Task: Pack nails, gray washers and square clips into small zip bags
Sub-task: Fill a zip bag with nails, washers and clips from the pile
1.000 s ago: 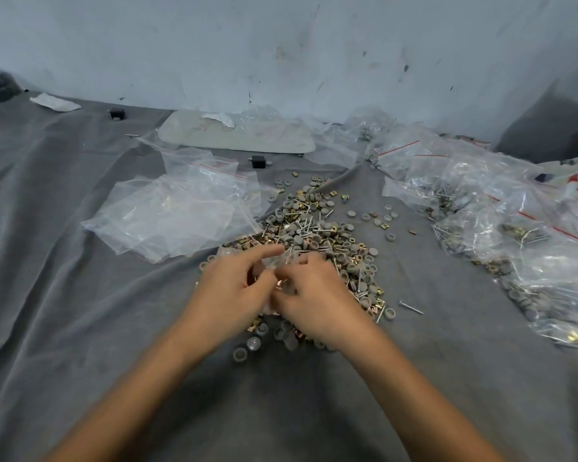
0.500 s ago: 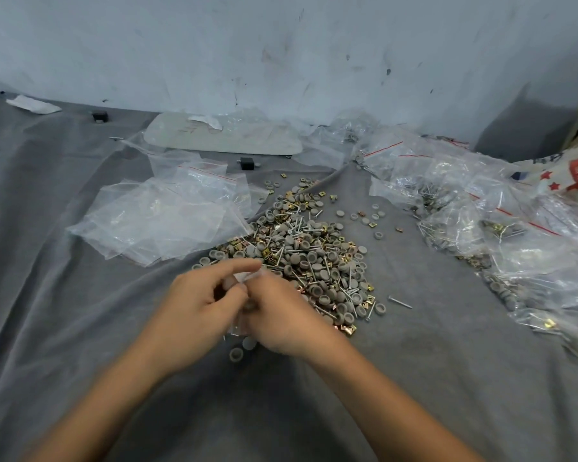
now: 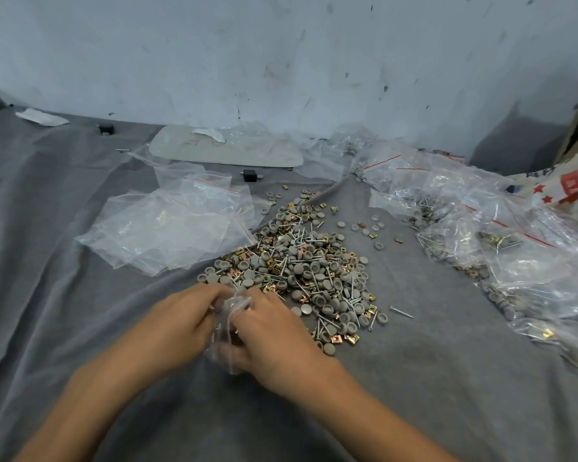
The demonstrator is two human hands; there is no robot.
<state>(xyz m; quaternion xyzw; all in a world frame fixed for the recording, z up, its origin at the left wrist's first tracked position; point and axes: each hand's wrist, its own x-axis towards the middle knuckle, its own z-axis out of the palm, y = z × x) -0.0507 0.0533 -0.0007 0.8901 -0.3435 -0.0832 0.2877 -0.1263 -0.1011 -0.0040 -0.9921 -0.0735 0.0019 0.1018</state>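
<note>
A heap of gray washers, nails and brass square clips (image 3: pixel 301 265) lies on the gray cloth in the middle. Just in front of it, my left hand (image 3: pixel 177 325) and my right hand (image 3: pixel 274 335) both pinch a small clear zip bag (image 3: pixel 226 331) between them. The bag hangs crumpled between my fingers, and what it holds is hidden. A single nail (image 3: pixel 401 312) lies apart to the right of the heap.
A stack of empty zip bags (image 3: pixel 167 228) lies to the left of the heap. Filled bags (image 3: pixel 481 235) are piled along the right. A flat pale board (image 3: pixel 224 148) lies by the wall, and a printed sack (image 3: pixel 568 188) sits at far right.
Both hands have drawn back from the heap toward me, still together on the small bag. The bag now shows more clearly between them.
</note>
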